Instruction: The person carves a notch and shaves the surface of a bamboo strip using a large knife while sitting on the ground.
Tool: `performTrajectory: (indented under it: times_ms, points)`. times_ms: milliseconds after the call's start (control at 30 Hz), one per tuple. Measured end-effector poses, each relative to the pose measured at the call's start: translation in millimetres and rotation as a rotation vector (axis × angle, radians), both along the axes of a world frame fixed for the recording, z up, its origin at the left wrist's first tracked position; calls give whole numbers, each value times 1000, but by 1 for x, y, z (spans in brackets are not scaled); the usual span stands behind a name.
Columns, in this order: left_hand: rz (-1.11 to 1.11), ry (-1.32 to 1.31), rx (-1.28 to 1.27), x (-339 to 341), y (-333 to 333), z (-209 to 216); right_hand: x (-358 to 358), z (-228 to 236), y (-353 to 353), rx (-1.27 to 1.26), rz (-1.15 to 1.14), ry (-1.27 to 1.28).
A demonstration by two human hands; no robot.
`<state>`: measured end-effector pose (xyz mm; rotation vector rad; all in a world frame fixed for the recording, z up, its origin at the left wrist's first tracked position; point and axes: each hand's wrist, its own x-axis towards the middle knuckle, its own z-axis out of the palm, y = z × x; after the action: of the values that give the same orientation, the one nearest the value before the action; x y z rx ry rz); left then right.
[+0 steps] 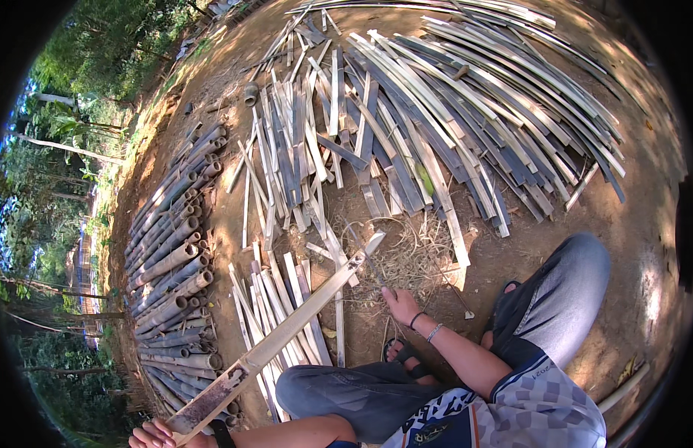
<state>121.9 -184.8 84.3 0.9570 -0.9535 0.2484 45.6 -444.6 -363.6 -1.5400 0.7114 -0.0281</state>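
Note:
A long split bamboo strip [290, 325] slants across my lap from the lower left up to the middle, its inner face turned up, with a dark stained patch near the low end. My left hand [154, 434] is closed around that low end. Beside the strip's far end, my right hand [401, 305] is closed on a knife [377, 272] with a slim dark blade. The blade runs up along the strip's tip; whether it touches the bamboo I cannot tell. The handle is mostly hidden in my fist.
Thin shavings [421, 257] litter the ground beyond my right hand. Split strips [496, 112] lie fanned out ahead, with a smaller bundle [287, 299] left of my knees. Uncut bamboo poles [175, 261] are stacked farther left. My bent legs [555, 299] frame the work.

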Motion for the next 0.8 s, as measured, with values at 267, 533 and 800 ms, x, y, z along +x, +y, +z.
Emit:
performTrajectory:
  times_ms: [267, 533, 800]
  points:
    - [76, 14, -23, -1, -7, -3, -3, 8, 0, 15, -65, 78]
    - [485, 25, -151, -3, -15, -3, 1, 124, 10, -167, 222, -170]
    - [457, -70, -299, -57, 45, 1, -55, 196, -87, -489, -73, -308]
